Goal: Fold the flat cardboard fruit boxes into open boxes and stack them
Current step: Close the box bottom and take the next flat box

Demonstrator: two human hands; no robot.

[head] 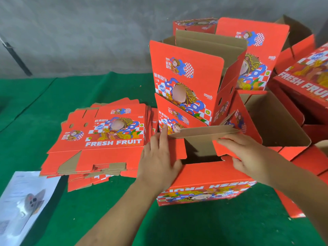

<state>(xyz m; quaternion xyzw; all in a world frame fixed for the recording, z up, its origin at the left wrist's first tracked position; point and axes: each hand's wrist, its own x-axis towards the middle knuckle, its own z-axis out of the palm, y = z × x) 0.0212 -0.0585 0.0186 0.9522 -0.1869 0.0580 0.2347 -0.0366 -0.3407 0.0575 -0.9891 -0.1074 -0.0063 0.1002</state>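
A red box (205, 181) stood on the green desk (35, 121), right in front of the person. Its bottom faced up, and the words on its near side were upside down. The flaps on top were only partly folded, so a dark hole showed in the middle.

The left hand (159, 157) lay flat on the left flap. Its fingers (162, 137) were straight and close together, and they pressed on the card. One fingertip reached the edge of the long brown flap (202, 131) at the back.

The right hand (248, 155) held the right flap (221, 148). Its fingers were bent over the top of that flap and the thumb sat under it, so it pinched the card.

A pile of flat boxes (104, 139) lay to the left of the box, just beside it. Behind the box stood a stack of open boxes (186, 82), one set inside another. More folded boxes (301, 82) sat to the right. A sheet of paper (23, 201) with a picture lay at the near left corner of the desk.
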